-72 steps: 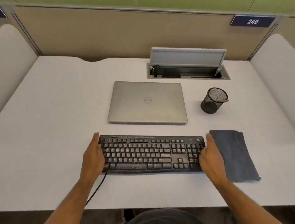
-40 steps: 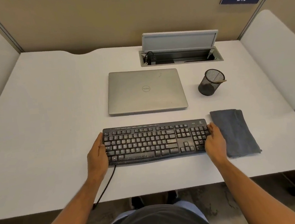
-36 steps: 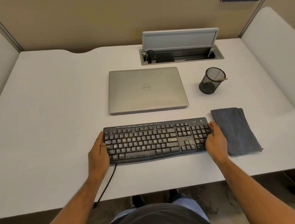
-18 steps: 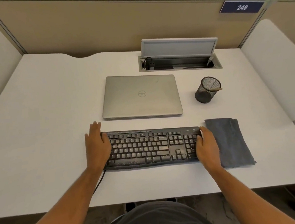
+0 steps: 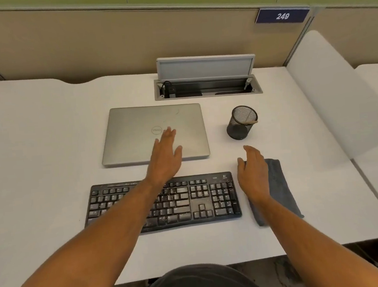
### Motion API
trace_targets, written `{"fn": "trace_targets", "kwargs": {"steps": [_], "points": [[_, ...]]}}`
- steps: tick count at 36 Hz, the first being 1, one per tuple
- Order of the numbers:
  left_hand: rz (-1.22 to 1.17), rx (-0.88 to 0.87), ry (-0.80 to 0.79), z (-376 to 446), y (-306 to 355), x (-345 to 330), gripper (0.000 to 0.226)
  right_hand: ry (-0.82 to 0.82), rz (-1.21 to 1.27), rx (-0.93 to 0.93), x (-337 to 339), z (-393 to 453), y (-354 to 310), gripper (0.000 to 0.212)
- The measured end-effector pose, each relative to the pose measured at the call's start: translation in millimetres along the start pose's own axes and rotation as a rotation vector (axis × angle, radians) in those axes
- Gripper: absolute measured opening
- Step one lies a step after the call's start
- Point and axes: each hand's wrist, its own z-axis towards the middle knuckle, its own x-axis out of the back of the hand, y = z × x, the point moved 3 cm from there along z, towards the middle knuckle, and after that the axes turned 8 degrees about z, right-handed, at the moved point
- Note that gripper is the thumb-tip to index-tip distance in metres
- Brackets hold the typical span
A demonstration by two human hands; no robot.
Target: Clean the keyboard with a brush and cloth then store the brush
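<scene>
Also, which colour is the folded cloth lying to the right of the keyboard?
The cloth is dark grey-blue, plain with no pattern; the head view shows it.

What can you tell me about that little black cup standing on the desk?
The mesh cup is a round pen holder of black wire mesh, see-through at the walls, with a solid dark base. It stands upright on the white desk, right of the closed laptop and beyond the grey cloth. A tan, stick-like handle pokes over its rim. Neither hand touches it.
</scene>
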Motion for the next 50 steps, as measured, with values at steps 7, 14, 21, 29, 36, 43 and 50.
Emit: {"fn": "trace_targets", "kwargs": {"steps": [7,14,21,29,36,43,50], "points": [[0.015,-0.075,-0.068,35,54,-18,0.062,0.098,-0.097,0.095,16,37,-4,0.043],[-0.018,-0.097,-0.149,65,97,-41,0.07,0.126,-0.126,0.158,29,76,-8,0.046],[0.015,-0.136,-0.266,95,126,-63,0.085,0.05,-0.097,0.242,35,109,3,0.043],[0.004,-0.176,-0.317,124,157,-81,0.101,-0.017,-0.052,0.28,42,128,5,0.041],[0.062,-0.216,-0.372,142,165,-88,0.108,-0.101,-0.088,0.322,44,132,14,0.034],[0.021,-0.18,-0.417,146,165,-96,0.102,-0.126,-0.088,0.328,43,137,17,0.027],[0.035,-0.165,-0.39,147,165,-97,0.099,-0.132,-0.06,0.34,44,141,16,0.022]]}}
